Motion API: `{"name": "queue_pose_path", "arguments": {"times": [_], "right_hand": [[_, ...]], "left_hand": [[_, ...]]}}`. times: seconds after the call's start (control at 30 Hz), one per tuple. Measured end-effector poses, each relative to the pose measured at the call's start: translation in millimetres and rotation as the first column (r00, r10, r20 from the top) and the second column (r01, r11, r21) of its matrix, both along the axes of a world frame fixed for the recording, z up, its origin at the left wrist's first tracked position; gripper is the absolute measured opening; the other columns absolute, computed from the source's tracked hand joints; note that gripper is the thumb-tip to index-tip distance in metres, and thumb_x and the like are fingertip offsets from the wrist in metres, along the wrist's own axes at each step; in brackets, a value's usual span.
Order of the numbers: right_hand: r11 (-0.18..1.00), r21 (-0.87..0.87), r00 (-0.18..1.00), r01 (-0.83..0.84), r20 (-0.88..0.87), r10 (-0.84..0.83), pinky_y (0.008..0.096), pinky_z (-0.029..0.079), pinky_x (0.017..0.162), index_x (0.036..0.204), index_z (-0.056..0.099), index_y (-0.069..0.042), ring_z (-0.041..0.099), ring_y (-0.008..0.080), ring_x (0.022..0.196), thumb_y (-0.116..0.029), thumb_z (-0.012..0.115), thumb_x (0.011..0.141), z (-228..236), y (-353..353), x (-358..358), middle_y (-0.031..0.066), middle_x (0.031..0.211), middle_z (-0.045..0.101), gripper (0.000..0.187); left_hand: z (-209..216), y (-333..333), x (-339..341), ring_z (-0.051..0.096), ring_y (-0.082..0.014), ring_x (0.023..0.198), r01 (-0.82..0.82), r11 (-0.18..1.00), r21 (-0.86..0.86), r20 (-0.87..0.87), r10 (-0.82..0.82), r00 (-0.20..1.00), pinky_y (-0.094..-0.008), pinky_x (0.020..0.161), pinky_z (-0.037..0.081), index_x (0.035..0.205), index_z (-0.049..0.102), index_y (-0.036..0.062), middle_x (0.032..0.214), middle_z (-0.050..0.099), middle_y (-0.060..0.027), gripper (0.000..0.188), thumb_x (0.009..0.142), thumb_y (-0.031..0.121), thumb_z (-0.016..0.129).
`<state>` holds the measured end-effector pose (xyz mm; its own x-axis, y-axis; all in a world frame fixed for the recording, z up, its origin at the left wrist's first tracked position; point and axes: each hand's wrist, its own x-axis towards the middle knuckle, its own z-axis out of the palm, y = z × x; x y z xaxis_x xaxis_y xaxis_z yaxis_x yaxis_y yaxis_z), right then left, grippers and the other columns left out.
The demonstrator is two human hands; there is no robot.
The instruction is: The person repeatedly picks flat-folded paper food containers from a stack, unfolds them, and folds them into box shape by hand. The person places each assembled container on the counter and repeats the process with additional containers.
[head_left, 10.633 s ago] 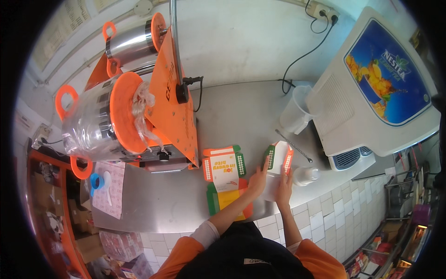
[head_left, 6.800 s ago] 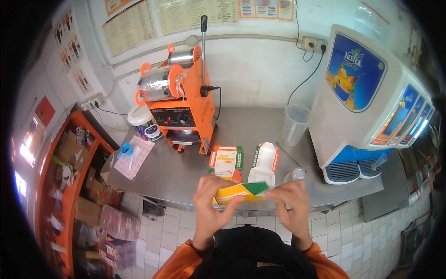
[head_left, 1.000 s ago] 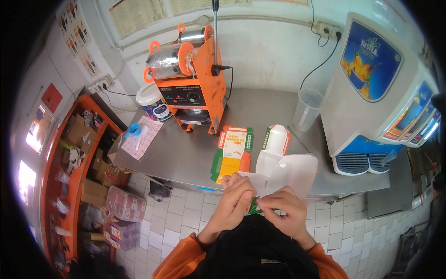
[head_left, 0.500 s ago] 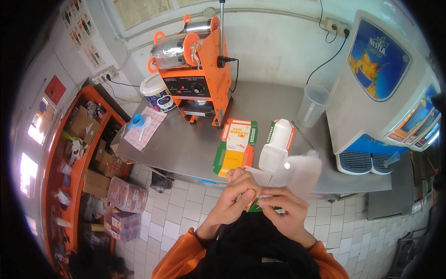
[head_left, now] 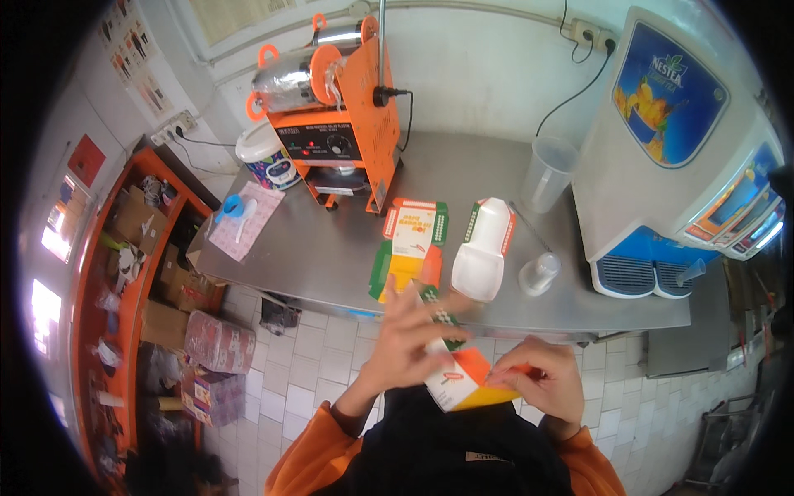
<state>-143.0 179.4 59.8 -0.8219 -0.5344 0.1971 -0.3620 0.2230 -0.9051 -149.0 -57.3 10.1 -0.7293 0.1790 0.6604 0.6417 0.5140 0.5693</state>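
In front of my body is a partly folded cardboard food box [head_left: 456, 382] printed white, orange, yellow and green. My right hand [head_left: 546, 379] pinches its right side between thumb and fingers. Across the box's far left part lies my left hand [head_left: 409, 341], its fingers spread and blurred by motion. Just beyond, on the metal table, a flat printed box blank [head_left: 412, 240] lies outside up. To its right rests an opened carton [head_left: 480, 269] with its white inside showing.
An orange cup sealing machine [head_left: 343, 132] stands at the back of the steel table [head_left: 463, 169]. Rightward are a clear plastic pitcher [head_left: 548, 174], a whitish translucent dome-shaped item [head_left: 541, 271] and a drink dispenser [head_left: 633, 194]. Orange shelves [head_left: 124, 331] with cartons line the left.
The box has turned, so its printed outside now faces up, nearer my body. My left hand has loosened and spread. My right hand has moved right and down.
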Motion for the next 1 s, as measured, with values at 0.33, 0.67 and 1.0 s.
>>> {"name": "queue_pose_path", "arguments": {"times": [0.33, 0.67, 1.0], "right_hand": [[0.987, -0.081, 0.978, -0.142, -0.166, 0.127, 0.0287, 0.05, 0.068, 0.092, 0.069, -0.002, 0.063, 0.0217, 0.08, 0.004, 0.072, 0.074, -7.5, -4.1, 2.9, 0.0061, 0.094, 0.069, 0.019], [0.997, -0.062, 0.96, -0.04, -0.278, 0.021, 0.028, 0.052, 0.071, 0.093, 0.067, -0.002, 0.064, 0.0203, 0.082, 0.004, 0.072, 0.076, -6.7, -14.9, 10.2, 0.0073, 0.089, 0.069, 0.019], [0.867, -0.182, 0.837, -0.463, 0.233, 0.496, 0.0252, 0.046, 0.082, 0.122, 0.047, -0.002, 0.056, 0.0118, 0.093, -0.021, 0.057, 0.096, -33.0, 13.3, -45.0, 0.0091, 0.12, 0.055, 0.034]], "left_hand": [[1.2, 18.0, 1.3, 0.043, -0.0202, 0.066, 0.3, 0.953, 0.038, 0.019, -0.301, 0.954, -0.0357, 0.076, 0.035, 0.06, 0.055, 0.0067, 0.059, 0.043, -0.0016, 0.025, 0.079, 0.013, 0.069], [3.6, 17.9, 3.1, 0.047, -0.0189, 0.073, 0.281, 0.955, -0.095, -0.081, -0.289, 0.954, -0.042, 0.087, 0.029, 0.069, 0.059, 0.0113, 0.07, 0.045, 0.0012, 0.039, 0.086, 0.046, 0.058], [2.5, 23.6, 8.7, 0.054, -0.0193, 0.09, 0.36, 0.914, -0.189, -0.166, -0.391, 0.905, -0.0546, 0.097, 0.02, 0.074, 0.062, 0.0158, 0.086, 0.055, 0.0022, 0.011, 0.074, 0.023, 0.07]]}}
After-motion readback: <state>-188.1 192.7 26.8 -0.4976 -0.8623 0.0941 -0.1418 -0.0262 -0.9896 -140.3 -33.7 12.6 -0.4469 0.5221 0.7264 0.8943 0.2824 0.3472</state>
